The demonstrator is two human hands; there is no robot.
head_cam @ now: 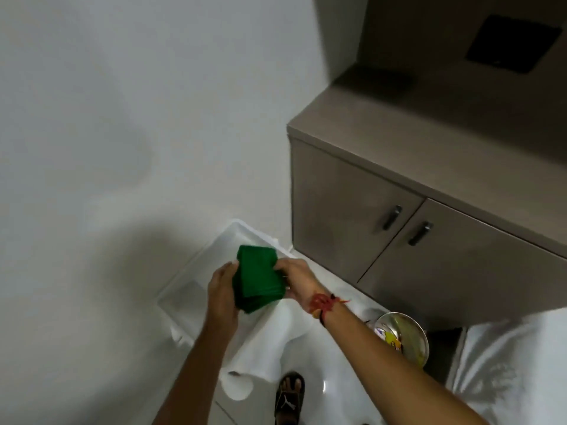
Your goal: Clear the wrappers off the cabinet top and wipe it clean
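Note:
A folded green cloth (259, 279) is held between both hands above a clear plastic bin (196, 273) on the floor. My left hand (221, 297) grips the cloth's left side and underside. My right hand (294, 279) pinches its right edge; a red thread band circles that wrist. The taupe cabinet top (429, 130) lies up and to the right, bare apart from a dark shadowed patch near the wall. No wrappers show on it.
A white cloth (270, 342) drapes over the bin's near corner. A steel pedal bin (402, 335) with yellow rubbish inside stands by the cabinet doors (352, 216). White bedding (506, 372) is at the right. My sandalled foot (290, 397) is on the glossy white floor.

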